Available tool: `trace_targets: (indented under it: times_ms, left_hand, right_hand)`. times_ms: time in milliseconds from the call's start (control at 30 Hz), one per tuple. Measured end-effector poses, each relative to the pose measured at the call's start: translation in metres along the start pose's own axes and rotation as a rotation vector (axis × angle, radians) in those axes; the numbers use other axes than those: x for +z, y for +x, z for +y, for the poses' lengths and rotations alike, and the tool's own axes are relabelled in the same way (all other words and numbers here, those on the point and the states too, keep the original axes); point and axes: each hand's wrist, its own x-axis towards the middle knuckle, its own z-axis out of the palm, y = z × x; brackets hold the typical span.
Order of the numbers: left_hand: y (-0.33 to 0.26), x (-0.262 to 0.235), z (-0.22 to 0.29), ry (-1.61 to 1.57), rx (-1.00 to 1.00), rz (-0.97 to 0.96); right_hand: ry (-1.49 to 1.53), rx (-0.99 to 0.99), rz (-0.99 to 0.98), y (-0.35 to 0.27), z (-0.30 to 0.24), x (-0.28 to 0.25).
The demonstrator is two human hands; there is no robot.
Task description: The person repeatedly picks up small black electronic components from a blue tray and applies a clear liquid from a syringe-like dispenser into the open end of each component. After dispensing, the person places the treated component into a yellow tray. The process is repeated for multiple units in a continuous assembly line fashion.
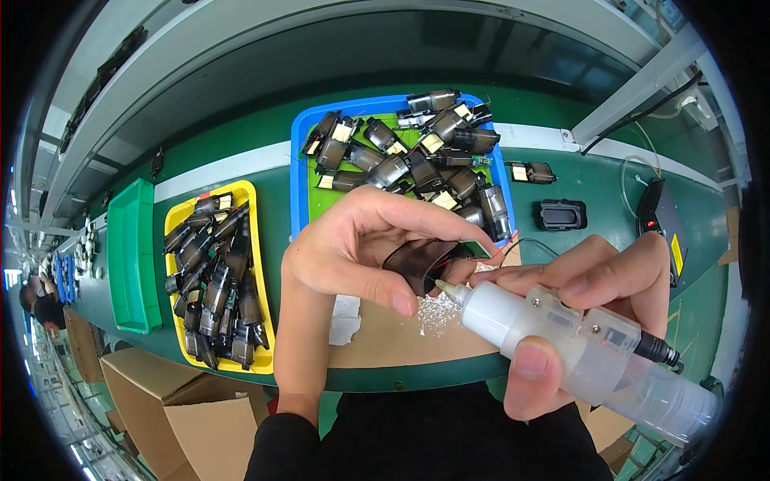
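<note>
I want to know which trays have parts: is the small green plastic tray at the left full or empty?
Empty. The small green plastic tray shows only its bare green floor, while the yellow tray beside it holds many dark parts.

Both hands [353,256] [577,321] raised, fingers curled

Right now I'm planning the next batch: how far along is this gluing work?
Done or waiting, I cannot tell: both the yellow tray and the blue tray hold dark parts. In hand: the left hand holds one dark part while the right hand puts the dispenser tip to it.
</note>
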Motion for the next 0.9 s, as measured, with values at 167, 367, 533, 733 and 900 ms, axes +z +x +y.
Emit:
trace_targets:
  times_ms: [167, 367, 533, 733, 900]
  left_hand:
    - [0.001, 0.001, 0.005, 0.004, -0.034, -0.046]
    - [0.000, 0.003, 0.007, -0.019, -0.048, -0.036]
    - [0.001, 0.003, 0.008, 0.002, -0.051, -0.039]
    - [0.001, 0.005, 0.009, -0.034, -0.057, -0.032]
    - [-0.001, 0.002, 0.007, -0.031, -0.043, -0.056]
  right_hand:
    - [0.000, 0.012, -0.002, -0.002, -0.002, 0.001]
    - [-0.010, 0.064, 0.052, -0.004, -0.006, 0.004]
    - [-0.016, 0.062, 0.105, -0.004, -0.007, 0.010]
    - [-0.007, 0.058, 0.089, -0.004, -0.006, 0.007]
    - [-0.016, 0.067, 0.190, -0.005, -0.004, 0.016]
